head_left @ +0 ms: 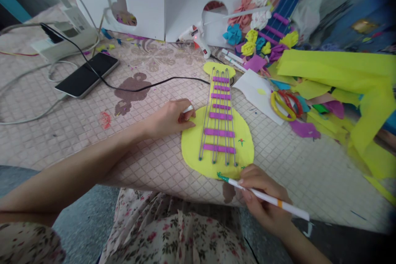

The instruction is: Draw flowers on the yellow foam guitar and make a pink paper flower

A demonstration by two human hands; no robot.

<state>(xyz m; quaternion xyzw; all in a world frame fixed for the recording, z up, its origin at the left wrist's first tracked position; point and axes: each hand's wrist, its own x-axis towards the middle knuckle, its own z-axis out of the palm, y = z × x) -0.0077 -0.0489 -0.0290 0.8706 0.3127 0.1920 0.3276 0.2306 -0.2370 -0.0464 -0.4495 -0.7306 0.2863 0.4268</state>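
Note:
A yellow paper guitar [192, 148] with purple strips and grey strings lies flat on the table. My right hand [266, 198] grips a white marker [272, 201], its green tip touching the guitar's lower edge at a small green mark. Small drawings in green and red show on the guitar's right side. My left hand [171, 117] rests at the guitar's left edge, fingers curled round a small white piece [187, 109] that looks like a marker cap.
A glue gun [198, 39] with a lit red light stands behind the guitar, its black cable crossing left. A phone [89, 74] lies near a power strip [64, 37]. To the right are scissors [283, 106], yellow paper [337, 68] and a blue decorated guitar [287, 4].

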